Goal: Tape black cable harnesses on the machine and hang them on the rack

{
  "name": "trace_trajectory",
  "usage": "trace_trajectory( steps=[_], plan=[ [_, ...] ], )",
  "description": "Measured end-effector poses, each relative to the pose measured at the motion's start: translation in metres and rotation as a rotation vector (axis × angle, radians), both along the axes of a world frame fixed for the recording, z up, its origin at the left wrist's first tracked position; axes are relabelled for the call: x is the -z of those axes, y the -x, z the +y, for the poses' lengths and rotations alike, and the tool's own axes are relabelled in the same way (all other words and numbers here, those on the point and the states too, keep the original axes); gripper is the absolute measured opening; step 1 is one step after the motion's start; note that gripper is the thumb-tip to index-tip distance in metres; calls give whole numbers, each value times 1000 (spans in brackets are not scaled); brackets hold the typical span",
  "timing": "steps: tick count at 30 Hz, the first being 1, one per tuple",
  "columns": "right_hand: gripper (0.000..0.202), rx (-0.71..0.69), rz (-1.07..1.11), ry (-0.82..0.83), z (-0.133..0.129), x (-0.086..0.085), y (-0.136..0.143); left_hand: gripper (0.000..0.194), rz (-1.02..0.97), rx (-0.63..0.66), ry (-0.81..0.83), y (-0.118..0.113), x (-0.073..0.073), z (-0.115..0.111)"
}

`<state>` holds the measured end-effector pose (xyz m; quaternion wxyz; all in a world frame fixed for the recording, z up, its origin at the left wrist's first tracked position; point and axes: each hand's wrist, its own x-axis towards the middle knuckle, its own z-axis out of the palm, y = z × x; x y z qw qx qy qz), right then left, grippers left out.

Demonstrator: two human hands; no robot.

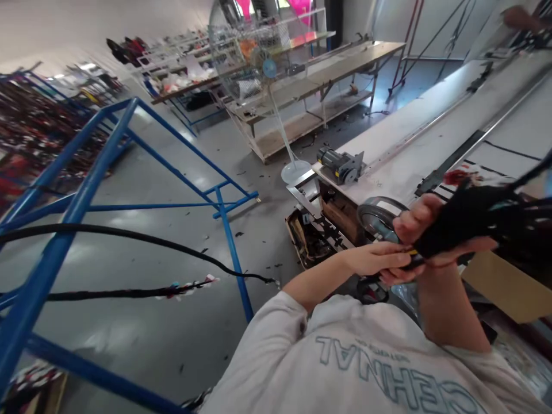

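Note:
My right hand (416, 221) is wrapped round a thick black wire harness (470, 221) at the right of the head view. The bundle runs off toward the right edge, and it is partly blurred. My left hand (386, 263) is closed at the near end of the same harness, touching my right hand. A small yellow bit shows by its fingertips; what exactly the fingers pinch there is hidden. Just beyond the hands is a grey wheel-like ring (382, 215). A cardboard piece (509, 282) lies below the harness on the right.
A blue tubular frame (233, 247) stands on the left, with black cables (142, 238) hanging across it. A long white-topped bench (397, 149) carrying a motor (338, 164) stretches away to the right. Farther back are a pedestal fan (276, 109) and worktables. Another person's arm (520, 18) shows top right.

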<state>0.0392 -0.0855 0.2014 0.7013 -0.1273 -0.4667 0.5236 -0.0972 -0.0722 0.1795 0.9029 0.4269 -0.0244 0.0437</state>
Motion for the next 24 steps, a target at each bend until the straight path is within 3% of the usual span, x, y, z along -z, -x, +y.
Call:
trace_trajectory(
  steps=[2,4,5,7,10,12,14,16,18,19,21,24],
  plan=[
    [39,105,274,-154,9,-16,9,50,19,241,145,-8,2,-3],
    [26,271,340,-99,12,-32,7,42,63,333,284,-19,2,-2],
    [26,379,273,-3,15,-37,2,37,87,294,340,-26,2,1],
    [31,580,55,164,26,-38,-14,31,128,93,402,-43,2,14],
    [16,871,-285,386,56,-21,-43,31,251,-229,334,-65,7,39],
    [21,974,-525,564,69,-8,-54,33,332,-266,242,-66,12,52],
    [23,869,-557,678,69,-3,-54,33,305,-163,207,-54,16,57],
    [27,585,-386,700,56,-8,-45,33,229,-40,221,-35,18,55],
    [36,307,-216,673,39,-16,-33,34,195,-7,216,-18,21,47],
    [40,231,-164,652,32,-20,-27,35,196,-10,190,-14,23,42],
    [44,235,-116,629,21,-21,-19,36,213,-44,84,-14,27,29],
    [43,482,-91,658,17,-9,-12,30,334,-275,-264,-27,35,12]
  ],
)
